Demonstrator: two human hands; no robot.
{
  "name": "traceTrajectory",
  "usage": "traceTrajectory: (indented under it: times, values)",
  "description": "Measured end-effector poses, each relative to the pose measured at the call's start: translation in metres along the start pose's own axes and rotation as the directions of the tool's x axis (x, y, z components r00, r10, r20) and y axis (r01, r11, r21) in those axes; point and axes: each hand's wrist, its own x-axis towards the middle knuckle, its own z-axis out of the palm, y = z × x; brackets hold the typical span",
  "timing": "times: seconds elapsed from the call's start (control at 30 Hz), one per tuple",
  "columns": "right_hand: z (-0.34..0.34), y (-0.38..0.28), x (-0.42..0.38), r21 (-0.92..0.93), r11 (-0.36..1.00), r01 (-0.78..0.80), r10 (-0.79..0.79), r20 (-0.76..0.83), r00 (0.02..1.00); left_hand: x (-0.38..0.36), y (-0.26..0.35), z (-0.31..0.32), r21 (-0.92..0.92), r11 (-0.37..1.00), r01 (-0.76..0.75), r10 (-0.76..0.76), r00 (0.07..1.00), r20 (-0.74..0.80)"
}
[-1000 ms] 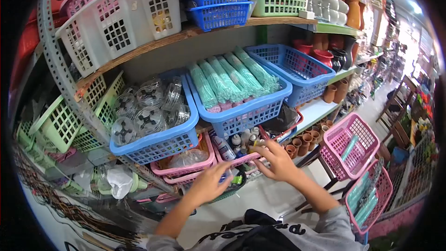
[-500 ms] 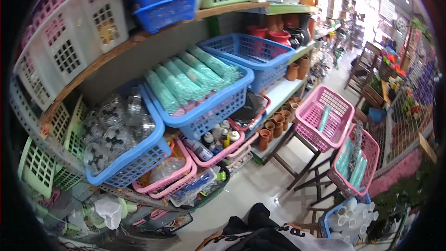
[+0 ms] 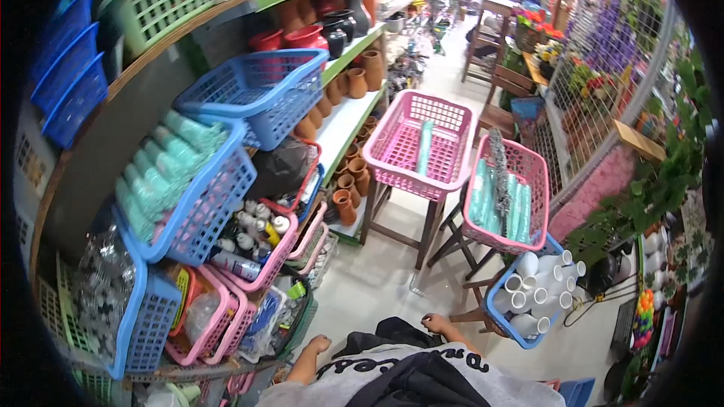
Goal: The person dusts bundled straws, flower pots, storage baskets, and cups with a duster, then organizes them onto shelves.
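Observation:
My left hand [image 3: 320, 344] hangs low in front of my body with its fingers curled in, and I see nothing in it. My right hand [image 3: 434, 322] is also low, its fingers loosely closed beside dark cloth; no object shows in it. Ahead of me a pink basket [image 3: 381, 163] on a wooden stool holds one green wrapped bundle [image 3: 424, 147]. A second pink basket [image 3: 537, 169] to its right contains several such bundles and a silvery strand [image 3: 498, 169]. Closest to my right hand is a blue basket [image 3: 494, 315] full of white vases [image 3: 539, 298].
Shelves on the left carry a blue basket of green bundles [image 3: 170, 158], an upper blue basket [image 3: 279, 105] and clay pots [image 3: 345, 207]. Pink baskets with bottles [image 3: 260, 230] stand lower. A wire mesh panel [image 3: 603, 68] and leafy plants [image 3: 641, 196] line the right side.
My view has turned to the right and tilted down, so the shelves shift left and the pink baskets sit nearer the middle. Both my hands and forearms now show clearly.

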Motion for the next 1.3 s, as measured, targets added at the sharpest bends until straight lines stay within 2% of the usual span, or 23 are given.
traceTrajectory:
  times: [0.07, 0.1, 0.2, 0.23, 0.27, 0.33, 0.43, 0.5, 0.53, 0.6, 0.63, 0.67, 0.7, 0.73, 0.83, 0.93, 1.0, 1.03, 1.1, 1.13, 1.2, 1.23, 1.3]
  values:
    - [-0.002, 0.003, -0.001, 0.149, 0.988, 0.032, -0.033, 0.004, 0.999, 0.013, 0.039, -0.015, 0.095, 0.987, -0.129, 0.133, 0.991, -0.034]
    - [-0.009, -0.001, -0.007, 0.281, 0.957, -0.078, 0.063, 0.062, 0.996, 0.022, 0.057, -0.019, 0.115, 0.984, -0.139, 0.143, 0.989, -0.027]
    - [-0.02, -0.001, -0.013, 0.431, 0.901, -0.039, 0.074, -0.064, 0.995, 0.038, 0.12, -0.026, -0.067, 0.876, -0.477, 0.464, 0.873, -0.15]
    - [-0.018, 0.005, -0.003, 0.404, 0.907, 0.118, -0.052, -0.17, 0.984, 0.039, 0.144, -0.03, -0.076, 0.815, -0.575, 0.555, 0.811, -0.184]
    - [-0.024, -0.004, -0.009, 0.418, 0.902, 0.105, -0.033, -0.174, 0.984, 0.03, 0.174, -0.038, -0.094, 0.776, -0.624, 0.605, 0.778, -0.171]
    - [-0.07, -0.061, -0.023, 0.527, 0.809, 0.26, -0.07, -0.353, 0.933, -0.01, 0.245, -0.062, -0.154, 0.665, -0.731, 0.713, 0.683, -0.162]
    - [-0.132, -0.132, -0.021, 0.552, 0.719, 0.422, -0.099, -0.52, 0.849, -0.052, 0.33, -0.096, -0.326, 0.422, -0.846, 0.862, 0.486, -0.145]
    - [-0.178, -0.18, -0.019, 0.522, 0.667, 0.531, -0.132, -0.619, 0.774, -0.084, 0.381, -0.122, -0.312, 0.299, -0.902, 0.924, 0.355, -0.14]
    - [-0.199, -0.201, -0.019, 0.492, 0.659, 0.569, -0.146, -0.658, 0.738, -0.099, 0.402, -0.136, -0.317, 0.304, -0.898, 0.926, 0.357, -0.124]
    - [-0.237, -0.238, -0.011, 0.488, 0.609, 0.626, -0.157, -0.7, 0.697, -0.116, 0.443, -0.166, -0.264, 0.175, -0.949, 0.973, 0.207, -0.099]
    - [-0.252, -0.252, -0.003, 0.445, 0.601, 0.663, -0.19, -0.727, 0.66, -0.117, 0.459, -0.181, -0.27, 0.18, -0.946, 0.973, 0.211, -0.09]
    - [-0.268, -0.265, 0.006, 0.401, 0.593, 0.699, -0.223, -0.752, 0.62, -0.116, 0.476, -0.194, -0.228, 0.129, -0.965, 0.981, 0.158, -0.114]
    - [-0.283, -0.275, 0.015, 0.283, 0.681, 0.675, -0.262, -0.767, 0.586, -0.114, 0.493, -0.208, -0.186, 0.076, -0.98, 0.985, 0.102, -0.137]
    - [-0.295, -0.285, 0.028, 0.317, 0.684, 0.657, -0.237, -0.755, 0.611, -0.11, 0.507, -0.22, -0.063, 0.078, -0.995, 0.979, 0.088, -0.183]
    - [-0.327, -0.313, 0.073, 0.259, 0.716, 0.648, -0.263, -0.76, 0.594, -0.072, 0.551, -0.249, -0.094, 0.156, -0.983, 0.974, 0.169, -0.152]
    - [-0.348, -0.317, 0.13, 0.207, 0.779, 0.592, -0.282, -0.727, 0.626, -0.027, 0.58, -0.263, 0.049, 0.227, -0.973, 0.965, 0.219, -0.142]
    - [-0.357, -0.311, 0.166, 0.215, 0.881, 0.422, -0.219, -0.604, 0.766, 0.001, 0.593, -0.27, 0.14, 0.353, -0.925, 0.935, 0.346, -0.076]
    - [-0.357, -0.307, 0.183, 0.22, 0.881, 0.419, -0.215, -0.604, 0.768, 0.013, 0.598, -0.271, 0.14, 0.355, -0.924, 0.935, 0.348, -0.072]
    - [-0.354, -0.296, 0.219, -0.02, 0.979, 0.203, -0.179, -0.566, 0.805, 0.029, 0.604, -0.271, 0.209, 0.375, -0.903, 0.927, 0.368, -0.076]
    - [-0.352, -0.292, 0.234, -0.019, 0.979, 0.202, -0.177, -0.563, 0.808, 0.033, 0.605, -0.27, 0.206, 0.379, -0.902, 0.925, 0.371, -0.075]
    - [-0.35, -0.295, 0.253, 0.033, 0.999, -0.016, 0.029, -0.464, 0.885, 0.031, 0.606, -0.274, 0.28, 0.391, -0.877, 0.918, 0.395, -0.042]
    - [-0.349, -0.294, 0.261, 0.073, 0.997, -0.028, 0.058, -0.449, 0.892, 0.03, 0.606, -0.275, 0.329, 0.42, -0.846, 0.897, 0.442, -0.008]
    - [-0.353, -0.301, 0.264, 0.067, 0.996, -0.067, 0.088, -0.395, 0.915, 0.042, 0.605, -0.275, 0.29, 0.421, -0.86, 0.899, 0.438, -0.007]
